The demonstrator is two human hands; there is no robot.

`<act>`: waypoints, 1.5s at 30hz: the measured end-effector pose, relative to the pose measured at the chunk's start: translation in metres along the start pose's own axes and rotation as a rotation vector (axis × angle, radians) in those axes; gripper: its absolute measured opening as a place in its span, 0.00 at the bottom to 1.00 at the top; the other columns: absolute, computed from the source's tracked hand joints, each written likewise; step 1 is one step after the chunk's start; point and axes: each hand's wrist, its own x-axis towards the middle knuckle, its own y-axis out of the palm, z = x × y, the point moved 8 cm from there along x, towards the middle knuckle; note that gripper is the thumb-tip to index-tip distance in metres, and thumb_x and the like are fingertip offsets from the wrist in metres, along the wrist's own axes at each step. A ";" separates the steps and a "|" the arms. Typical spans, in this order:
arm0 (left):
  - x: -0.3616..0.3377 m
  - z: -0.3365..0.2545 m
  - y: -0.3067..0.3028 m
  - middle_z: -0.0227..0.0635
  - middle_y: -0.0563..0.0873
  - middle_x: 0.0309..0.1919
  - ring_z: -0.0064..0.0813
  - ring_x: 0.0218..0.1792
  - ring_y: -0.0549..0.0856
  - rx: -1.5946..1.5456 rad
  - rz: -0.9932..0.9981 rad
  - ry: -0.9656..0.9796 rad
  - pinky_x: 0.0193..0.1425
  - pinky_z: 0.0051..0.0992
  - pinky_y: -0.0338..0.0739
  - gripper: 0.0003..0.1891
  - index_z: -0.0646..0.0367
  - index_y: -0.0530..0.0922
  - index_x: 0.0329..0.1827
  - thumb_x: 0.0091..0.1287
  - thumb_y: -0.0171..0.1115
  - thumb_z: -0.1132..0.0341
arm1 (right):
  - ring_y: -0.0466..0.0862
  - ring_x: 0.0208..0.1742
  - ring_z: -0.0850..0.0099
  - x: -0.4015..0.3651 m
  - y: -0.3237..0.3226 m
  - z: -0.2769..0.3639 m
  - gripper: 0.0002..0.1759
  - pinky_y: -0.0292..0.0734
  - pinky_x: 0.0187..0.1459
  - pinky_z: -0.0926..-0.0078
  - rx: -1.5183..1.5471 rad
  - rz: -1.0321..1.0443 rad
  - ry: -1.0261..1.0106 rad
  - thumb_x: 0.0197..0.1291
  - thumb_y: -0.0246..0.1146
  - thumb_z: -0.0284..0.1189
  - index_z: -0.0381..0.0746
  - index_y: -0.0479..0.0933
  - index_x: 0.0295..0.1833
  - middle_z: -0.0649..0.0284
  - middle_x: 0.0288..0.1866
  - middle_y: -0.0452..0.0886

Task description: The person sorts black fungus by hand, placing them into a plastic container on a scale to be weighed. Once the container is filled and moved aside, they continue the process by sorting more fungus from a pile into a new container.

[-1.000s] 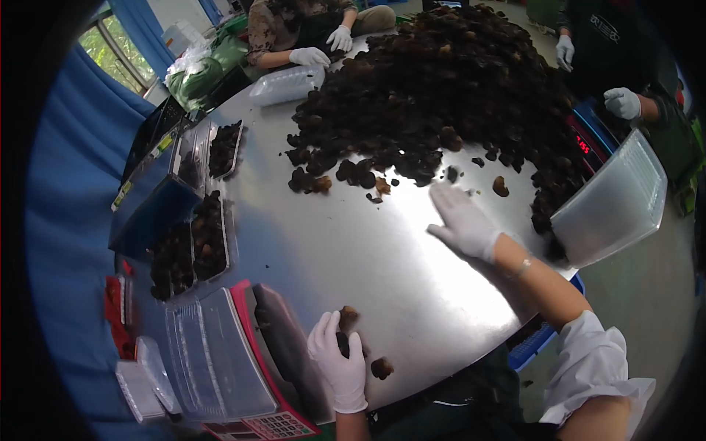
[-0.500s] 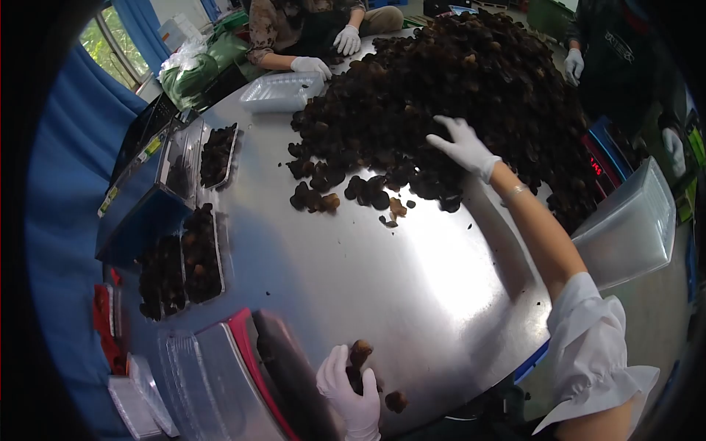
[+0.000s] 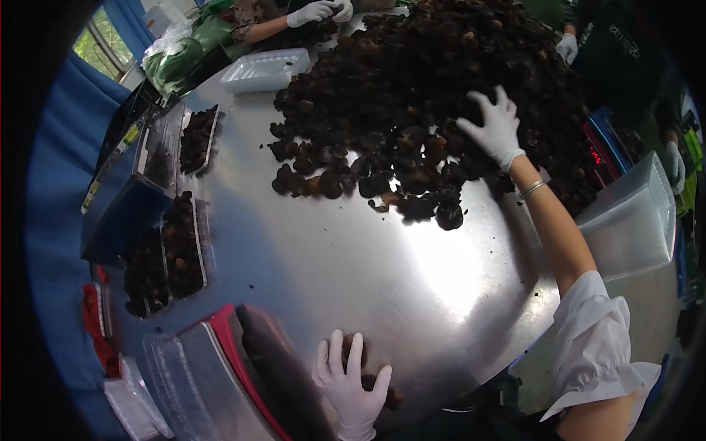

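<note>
A big heap of dark dried mushrooms (image 3: 434, 81) covers the far half of a round steel table (image 3: 353, 264). My right hand (image 3: 496, 126), in a white glove, reaches into the heap with fingers spread over the mushrooms. My left hand (image 3: 349, 384), also gloved, lies flat with fingers apart at the table's near edge, resting over a few loose mushrooms (image 3: 368, 382). Whether it grips any of them cannot be told.
Filled plastic trays (image 3: 184, 235) line the table's left side, next to a red scale (image 3: 220, 367) with a clear tray. An empty clear tray (image 3: 266, 68) sits far left. Other people's gloved hands (image 3: 312, 11) work at the far edge; a clear bin (image 3: 632, 220) stands right.
My right hand has gone from the bare table up into the mushroom heap. My left hand slid slightly nearer the table edge and flattened over the loose mushrooms.
</note>
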 end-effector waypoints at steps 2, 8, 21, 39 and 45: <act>-0.002 0.005 0.005 0.39 0.77 0.68 0.48 0.68 0.71 -0.023 -0.013 -0.008 0.72 0.52 0.60 0.31 0.49 0.79 0.66 0.57 0.73 0.55 | 0.66 0.74 0.42 -0.015 0.006 0.023 0.25 0.65 0.70 0.39 -0.098 0.331 0.022 0.58 0.71 0.43 0.53 0.80 0.62 0.47 0.77 0.65; -0.006 0.010 0.002 0.35 0.78 0.65 0.47 0.68 0.72 -0.151 -0.076 -0.066 0.73 0.47 0.61 0.21 0.50 0.83 0.54 0.55 0.71 0.67 | 0.76 0.66 0.56 -0.047 -0.075 0.055 0.29 0.72 0.68 0.60 0.671 0.410 0.071 0.64 0.68 0.37 0.44 0.76 0.71 0.48 0.71 0.74; -0.007 0.008 0.000 0.37 0.80 0.63 0.47 0.68 0.74 -0.136 -0.157 -0.037 0.74 0.46 0.63 0.18 0.53 0.83 0.54 0.59 0.69 0.69 | 0.65 0.76 0.42 -0.278 -0.149 0.175 0.27 0.57 0.76 0.37 0.498 0.772 -0.497 0.66 0.64 0.41 0.45 0.76 0.69 0.45 0.78 0.65; -0.014 0.007 0.000 0.42 0.77 0.66 0.51 0.70 0.71 -0.196 -0.125 0.039 0.76 0.49 0.62 0.23 0.53 0.81 0.61 0.60 0.70 0.67 | 0.84 0.58 0.55 -0.312 -0.189 0.121 0.13 0.78 0.62 0.63 0.750 0.300 0.178 0.64 0.63 0.20 0.37 0.84 0.53 0.53 0.55 0.85; -0.014 0.001 0.001 0.43 0.75 0.69 0.52 0.72 0.69 -0.152 -0.107 0.046 0.78 0.50 0.60 0.25 0.53 0.80 0.64 0.61 0.70 0.66 | 0.80 0.58 0.52 -0.253 -0.173 0.086 0.23 0.77 0.62 0.59 0.510 0.119 0.243 0.62 0.66 0.24 0.38 0.76 0.63 0.49 0.66 0.75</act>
